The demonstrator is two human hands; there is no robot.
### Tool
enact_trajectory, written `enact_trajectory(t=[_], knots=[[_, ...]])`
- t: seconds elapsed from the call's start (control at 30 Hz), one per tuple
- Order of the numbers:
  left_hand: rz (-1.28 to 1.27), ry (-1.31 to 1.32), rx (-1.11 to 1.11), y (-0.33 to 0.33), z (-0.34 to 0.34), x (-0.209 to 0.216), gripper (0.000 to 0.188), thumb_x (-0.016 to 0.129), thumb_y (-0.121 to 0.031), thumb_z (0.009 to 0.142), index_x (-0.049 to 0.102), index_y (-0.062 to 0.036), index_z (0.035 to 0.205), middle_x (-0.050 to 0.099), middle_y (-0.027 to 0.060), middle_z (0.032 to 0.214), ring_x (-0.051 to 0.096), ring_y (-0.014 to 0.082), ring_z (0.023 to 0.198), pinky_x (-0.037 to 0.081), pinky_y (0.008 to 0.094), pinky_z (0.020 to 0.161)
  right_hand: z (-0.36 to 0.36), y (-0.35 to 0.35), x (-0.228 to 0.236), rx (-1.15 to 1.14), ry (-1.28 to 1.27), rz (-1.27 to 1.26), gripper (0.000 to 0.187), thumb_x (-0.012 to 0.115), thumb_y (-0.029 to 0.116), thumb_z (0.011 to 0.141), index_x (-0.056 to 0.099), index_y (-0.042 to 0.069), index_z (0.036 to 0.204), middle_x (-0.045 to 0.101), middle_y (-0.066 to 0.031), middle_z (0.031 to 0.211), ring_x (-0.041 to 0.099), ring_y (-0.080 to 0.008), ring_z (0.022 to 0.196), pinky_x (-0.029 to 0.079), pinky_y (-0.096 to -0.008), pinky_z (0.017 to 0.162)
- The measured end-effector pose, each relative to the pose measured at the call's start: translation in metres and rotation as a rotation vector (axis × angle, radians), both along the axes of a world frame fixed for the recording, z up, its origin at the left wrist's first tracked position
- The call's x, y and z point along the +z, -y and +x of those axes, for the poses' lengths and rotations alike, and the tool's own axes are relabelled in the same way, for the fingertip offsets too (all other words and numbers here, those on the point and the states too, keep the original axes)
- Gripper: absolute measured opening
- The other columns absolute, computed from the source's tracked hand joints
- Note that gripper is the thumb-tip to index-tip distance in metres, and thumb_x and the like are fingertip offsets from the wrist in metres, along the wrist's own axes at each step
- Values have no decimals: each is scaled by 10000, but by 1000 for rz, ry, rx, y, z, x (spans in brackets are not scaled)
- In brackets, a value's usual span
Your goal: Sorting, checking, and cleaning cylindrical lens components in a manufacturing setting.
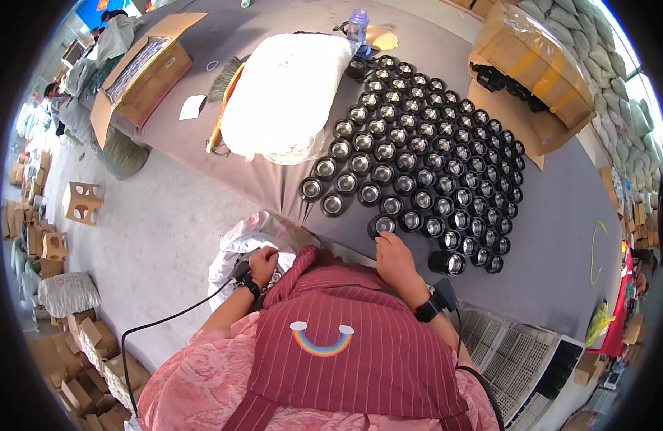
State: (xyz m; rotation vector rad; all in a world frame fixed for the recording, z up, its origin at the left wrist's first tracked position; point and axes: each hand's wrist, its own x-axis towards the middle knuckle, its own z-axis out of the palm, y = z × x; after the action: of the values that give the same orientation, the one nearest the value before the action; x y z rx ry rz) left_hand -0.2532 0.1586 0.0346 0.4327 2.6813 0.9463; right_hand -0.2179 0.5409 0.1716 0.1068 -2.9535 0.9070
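Observation:
Many black round pieces with shiny metal centres (400, 136) stand in close rows on the grey cloth-covered table. At the near edge of the group, my right hand (394, 260) has its fingers closed at the rim of one black round piece (382, 227). To the left, my left hand (262, 266) is held closed over an open white sack (234, 244) at the table's edge. Whatever its fingers hold, if anything, is hidden. Silvery bits show in the sack beside that hand. Both wrists wear black bands with dark devices.
A full white bag (288, 90) lies behind the rows, with a blue bottle (357, 27) beyond it. Open cardboard boxes stand at far left (153, 84) and far right (543, 61). A plastic crate (515, 352) is low on the right. Cables trail from my wrists.

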Motion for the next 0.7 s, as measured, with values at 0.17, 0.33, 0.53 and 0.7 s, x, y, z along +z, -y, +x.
enact_trajectory(t=[0.17,0.33,0.53,0.7], knots=[[274,-238,305,-57,-53,66,325,680,-41,783,616,-24,1101,640,163,1009,658,242,890,534,341,723,-1,-6,-5,-10,61,12,207,579,121,864,634,22,1037,590,-166,1228,590,-355,1083,502,-433,893],[222,-405,132,-108,-107,89,610,720,-120,739,487,-32,1296,559,202,1211,529,367,1135,436,453,971,19,-4,13,-98,-10,-85,187,626,142,833,651,62,1000,605,-146,1217,639,-337,1004,536,-421,821],[26,-171,24,-127,-147,60,748,754,-160,676,450,-28,1346,535,207,1264,484,373,1211,379,464,1044,66,-22,-27,-100,-204,-180,127,674,94,804,685,86,930,683,-119,1002,675,-299,897,557,-370,726],[147,-133,95,-126,-145,81,740,794,-173,645,488,-16,1300,553,200,1185,520,370,1161,420,421,1012,100,-33,-23,-341,-3,-329,121,694,68,803,699,76,924,684,-112,922,670,-271,804,538,-334,684]])
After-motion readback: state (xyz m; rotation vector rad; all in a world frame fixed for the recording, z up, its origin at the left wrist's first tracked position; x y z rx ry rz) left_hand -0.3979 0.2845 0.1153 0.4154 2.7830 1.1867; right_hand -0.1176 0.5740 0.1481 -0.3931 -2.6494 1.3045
